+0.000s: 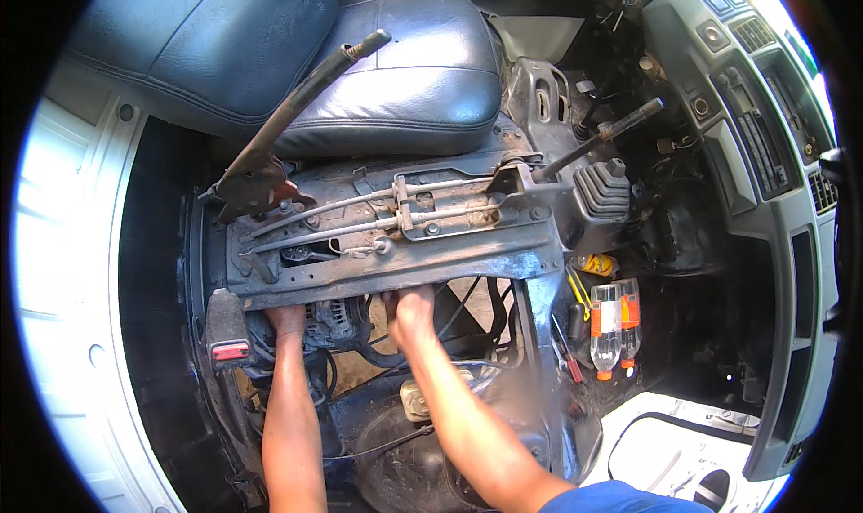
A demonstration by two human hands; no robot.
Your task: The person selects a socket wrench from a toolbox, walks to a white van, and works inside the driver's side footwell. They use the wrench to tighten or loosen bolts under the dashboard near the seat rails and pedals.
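Both my arms reach into the engine opening beneath a dirty metal crossmember (422,266) inside a vehicle cabin. My left hand (286,317) goes under its lower edge, just left of a finned alternator (325,322); its fingers are hidden. To the right of that unit, my right hand (411,306) is bent at the wrist under the same edge, its fingers out of sight too. Whether either hand holds anything does not show. Dark hoses (387,360) run below and between the forearms. Two control cables (328,216) lie along the top of the crossmember.
A long brake lever (297,108) and a gear lever (611,135) stick up beyond the crossmember, before a black seat (404,72). On the right floor lie plastic bottles (606,329), a red-handled tool (573,367) and a yellow-handled tool (580,293). A seat-belt buckle (229,333) stands left.
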